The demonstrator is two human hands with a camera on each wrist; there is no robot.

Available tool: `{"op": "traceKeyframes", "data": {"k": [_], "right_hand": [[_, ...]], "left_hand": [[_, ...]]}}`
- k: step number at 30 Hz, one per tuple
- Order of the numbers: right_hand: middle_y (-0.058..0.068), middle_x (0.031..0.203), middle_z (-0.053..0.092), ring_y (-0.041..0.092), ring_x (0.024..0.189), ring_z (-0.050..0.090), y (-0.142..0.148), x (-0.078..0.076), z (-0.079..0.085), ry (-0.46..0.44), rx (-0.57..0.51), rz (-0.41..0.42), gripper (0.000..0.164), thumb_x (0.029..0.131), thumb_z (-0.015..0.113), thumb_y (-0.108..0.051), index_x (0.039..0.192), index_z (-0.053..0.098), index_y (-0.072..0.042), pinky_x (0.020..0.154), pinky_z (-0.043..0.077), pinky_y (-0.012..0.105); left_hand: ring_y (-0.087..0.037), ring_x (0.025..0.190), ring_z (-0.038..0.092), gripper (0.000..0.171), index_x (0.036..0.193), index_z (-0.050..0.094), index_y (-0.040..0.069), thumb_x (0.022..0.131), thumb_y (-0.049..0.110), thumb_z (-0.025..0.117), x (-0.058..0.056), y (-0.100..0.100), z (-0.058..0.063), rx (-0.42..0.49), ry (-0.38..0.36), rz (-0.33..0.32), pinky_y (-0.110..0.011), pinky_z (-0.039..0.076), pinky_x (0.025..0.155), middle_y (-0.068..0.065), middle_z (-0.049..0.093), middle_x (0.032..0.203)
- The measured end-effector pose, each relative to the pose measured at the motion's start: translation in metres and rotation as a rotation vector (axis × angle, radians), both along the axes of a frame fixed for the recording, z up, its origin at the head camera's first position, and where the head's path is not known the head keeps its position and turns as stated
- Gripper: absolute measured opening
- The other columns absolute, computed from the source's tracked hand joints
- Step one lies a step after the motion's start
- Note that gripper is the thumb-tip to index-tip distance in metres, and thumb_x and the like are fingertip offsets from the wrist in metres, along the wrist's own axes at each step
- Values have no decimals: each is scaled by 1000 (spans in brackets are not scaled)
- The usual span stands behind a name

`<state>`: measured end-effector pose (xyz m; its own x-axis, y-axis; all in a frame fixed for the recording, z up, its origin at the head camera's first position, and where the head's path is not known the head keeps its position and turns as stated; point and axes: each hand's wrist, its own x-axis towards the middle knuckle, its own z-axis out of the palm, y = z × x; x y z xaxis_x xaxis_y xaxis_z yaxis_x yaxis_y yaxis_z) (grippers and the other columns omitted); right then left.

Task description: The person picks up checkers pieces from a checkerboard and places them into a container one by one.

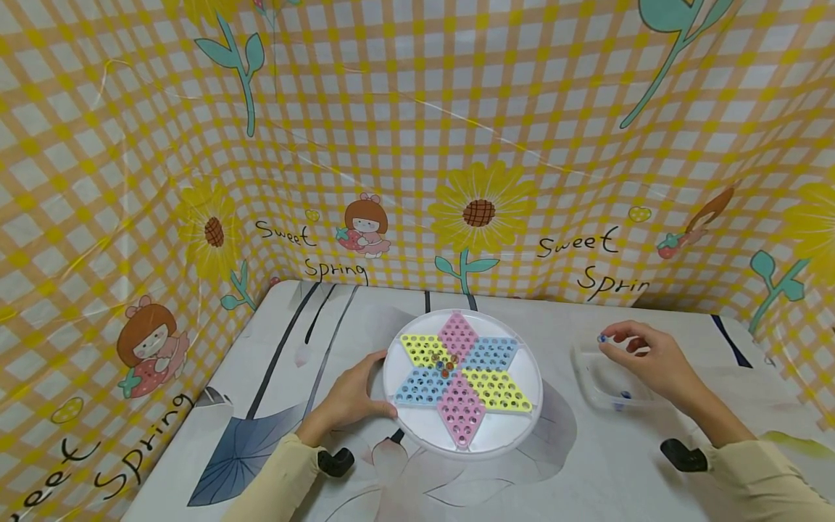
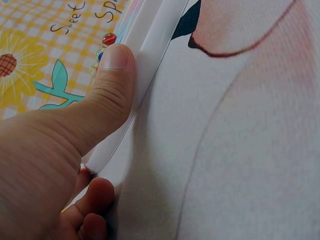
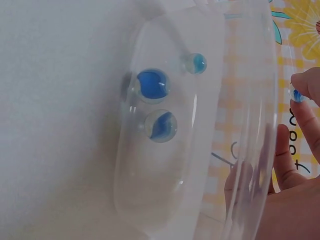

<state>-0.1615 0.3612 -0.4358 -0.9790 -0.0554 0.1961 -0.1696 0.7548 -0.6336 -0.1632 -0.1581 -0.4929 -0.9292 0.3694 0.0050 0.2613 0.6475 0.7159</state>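
Note:
A round white Chinese checkers board (image 1: pixel 509 435) with a pink, yellow and blue star sits on the table. Several glass marbles (image 1: pixel 445 365) lie grouped left of the star's centre. My left hand (image 1: pixel 349 395) holds the board's left edge, its thumb (image 2: pixel 112 75) against the white rim and some of the fingers lower down beside it. Thumb and forefinger of my right hand (image 1: pixel 646 355) pinch a clear marble with blue inside (image 3: pixel 296 95), above a clear plastic box (image 1: pixel 590 399). In the right wrist view, two blue marbles (image 3: pixel 153 85) and a smaller-looking teal one (image 3: pixel 198 63) show in the box.
The table is covered with a pale flower-print cloth (image 1: pixel 274 464). Behind and to the left hangs a yellow checked cloth (image 1: pixel 404 130) with sunflowers, meeting the table's back edge. Open table surface (image 1: pixel 554 348) separates the board from the box.

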Motion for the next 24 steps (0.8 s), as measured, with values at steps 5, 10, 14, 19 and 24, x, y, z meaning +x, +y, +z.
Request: {"op": "traceKeyframes", "data": {"k": [5, 10, 14, 19, 24], "right_hand": [[10, 106, 63, 11, 84, 53, 0, 0, -2, 2, -9, 5, 27, 97, 74, -29, 117, 70, -12, 63, 46, 25], [10, 104, 63, 11, 84, 53, 1, 0, -2, 12, -5, 7, 26, 96, 74, -28, 116, 71, -12, 63, 46, 25], [10, 105, 63, 11, 84, 53, 0, 0, -2, 12, -1, 10, 26, 96, 74, -29, 116, 70, -12, 62, 45, 25], [10, 106, 63, 13, 85, 53, -1, 0, -4, -7, 3, 1, 29, 97, 73, -30, 119, 70, -11, 64, 45, 25], [12, 107, 62, 14, 85, 53, 0, 0, -3, -9, 5, 1, 35, 97, 73, -30, 124, 68, -8, 64, 46, 24]], "left_hand": [[-35, 142, 44, 110, 155, 39, 5, 67, 33, 98, 0, 0, 0, 4, -1, -1, -54, 38, 114, -18, 45, 157], [-35, 142, 44, 110, 155, 39, 5, 66, 34, 98, 0, 0, 1, 10, -8, 2, -54, 37, 114, -17, 45, 157], [-34, 142, 44, 110, 155, 39, 5, 67, 33, 98, 0, 0, 1, 13, -10, 1, -54, 37, 114, -17, 46, 156], [-34, 142, 44, 110, 155, 39, 6, 67, 33, 97, 0, 0, 0, 13, -9, 2, -54, 37, 114, -17, 46, 157], [-35, 143, 44, 110, 155, 39, 6, 67, 34, 98, 0, 0, 0, 13, -10, 4, -54, 37, 114, -17, 45, 157]]}}
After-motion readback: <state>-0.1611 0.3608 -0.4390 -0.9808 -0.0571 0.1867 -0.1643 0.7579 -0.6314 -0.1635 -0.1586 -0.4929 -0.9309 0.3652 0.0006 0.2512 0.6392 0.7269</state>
